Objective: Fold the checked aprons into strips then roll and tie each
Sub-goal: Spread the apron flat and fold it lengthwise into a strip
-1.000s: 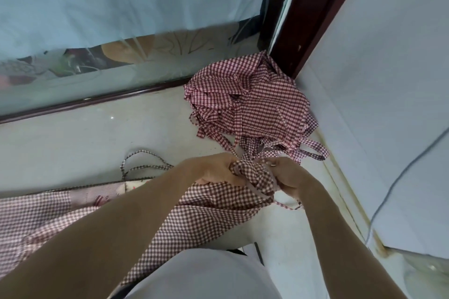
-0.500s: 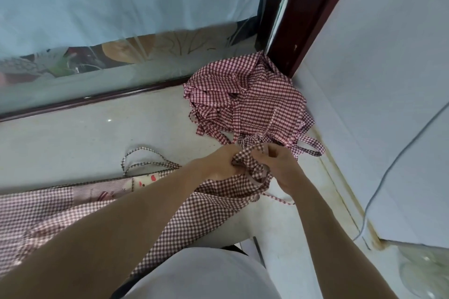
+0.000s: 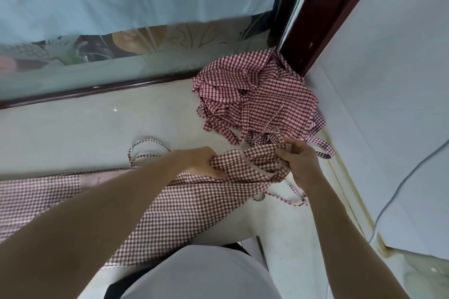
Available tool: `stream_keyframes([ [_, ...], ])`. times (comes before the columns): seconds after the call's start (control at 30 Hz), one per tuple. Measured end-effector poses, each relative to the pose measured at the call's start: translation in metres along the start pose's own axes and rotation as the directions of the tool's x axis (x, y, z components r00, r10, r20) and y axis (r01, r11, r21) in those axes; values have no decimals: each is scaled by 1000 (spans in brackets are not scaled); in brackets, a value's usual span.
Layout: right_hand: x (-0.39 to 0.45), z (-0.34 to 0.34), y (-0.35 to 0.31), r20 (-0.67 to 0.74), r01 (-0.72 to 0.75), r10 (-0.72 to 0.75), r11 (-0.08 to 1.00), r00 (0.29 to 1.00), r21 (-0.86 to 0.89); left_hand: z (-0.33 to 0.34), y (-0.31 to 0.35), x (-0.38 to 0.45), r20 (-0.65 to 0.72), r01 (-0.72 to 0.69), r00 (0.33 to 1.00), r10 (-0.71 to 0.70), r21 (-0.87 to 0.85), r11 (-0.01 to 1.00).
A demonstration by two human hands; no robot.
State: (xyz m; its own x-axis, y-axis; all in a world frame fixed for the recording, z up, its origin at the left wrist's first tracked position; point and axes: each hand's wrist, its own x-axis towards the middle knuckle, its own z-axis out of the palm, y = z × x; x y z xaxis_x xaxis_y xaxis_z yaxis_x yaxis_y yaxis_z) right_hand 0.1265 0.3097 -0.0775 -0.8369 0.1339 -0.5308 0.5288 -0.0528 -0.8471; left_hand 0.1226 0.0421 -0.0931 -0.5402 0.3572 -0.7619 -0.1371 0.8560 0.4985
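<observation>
Two hands work one checked apron point(image 3: 184, 204) spread across the pale floor point(image 3: 73, 128). The left hand point(image 3: 204, 164) grips a bunched fold of it, fingers curled into the cloth; the right hand point(image 3: 300, 161) pinches the apron's upper edge, a little apart from the left. One thin tie point(image 3: 286, 195) trails on the floor below the right wrist, and another loops point(image 3: 145, 150) beyond the left forearm. Just behind the hands lies one heap of checked aprons point(image 3: 257, 97) in the corner — how many it holds cannot be told.
</observation>
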Motion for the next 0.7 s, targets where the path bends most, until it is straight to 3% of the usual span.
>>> stream_keyframes([
  [0.2, 16, -1, 13, -131, -31, 24, 998, 991, -51, 0, -27, 9, 118, 157, 981, -154, -20, 987],
  [0.3, 27, -1, 19, -204, -68, 60, 997, 977, -36, -6, -46, 13, -24, 86, 996, -83, 152, 985],
  [0.4, 40, 7, 24, -296, -114, 79, 988, 952, -104, -10, -58, 19, -184, 60, 982, -31, 152, 987],
  [0.43, 41, 13, 27, -353, -98, 27, 978, 935, -184, -10, -60, 21, -212, 66, 977, -35, 140, 988],
  [0.5, 38, 29, 35, -444, 54, -259, 904, 858, -423, -8, -64, 30, -252, 77, 967, -37, 149, 986],
  [0.57, 30, 47, 48, -311, 296, -568, 732, 762, -613, -5, -67, 38, -276, 100, 960, -49, 173, 980],
  [0.6, 27, 58, 54, -165, 380, -614, 653, 772, -655, -4, -68, 42, -287, 109, 956, -56, 171, 979],
  [0.67, 26, 77, 67, 107, 396, -475, 566, 874, -723, -2, -72, 50, -282, 101, 958, -55, 151, 983],
  [0.7, 29, 82, 74, 165, 348, -366, 519, 916, -781, -3, -72, 52, -264, 96, 963, -58, 133, 986],
])
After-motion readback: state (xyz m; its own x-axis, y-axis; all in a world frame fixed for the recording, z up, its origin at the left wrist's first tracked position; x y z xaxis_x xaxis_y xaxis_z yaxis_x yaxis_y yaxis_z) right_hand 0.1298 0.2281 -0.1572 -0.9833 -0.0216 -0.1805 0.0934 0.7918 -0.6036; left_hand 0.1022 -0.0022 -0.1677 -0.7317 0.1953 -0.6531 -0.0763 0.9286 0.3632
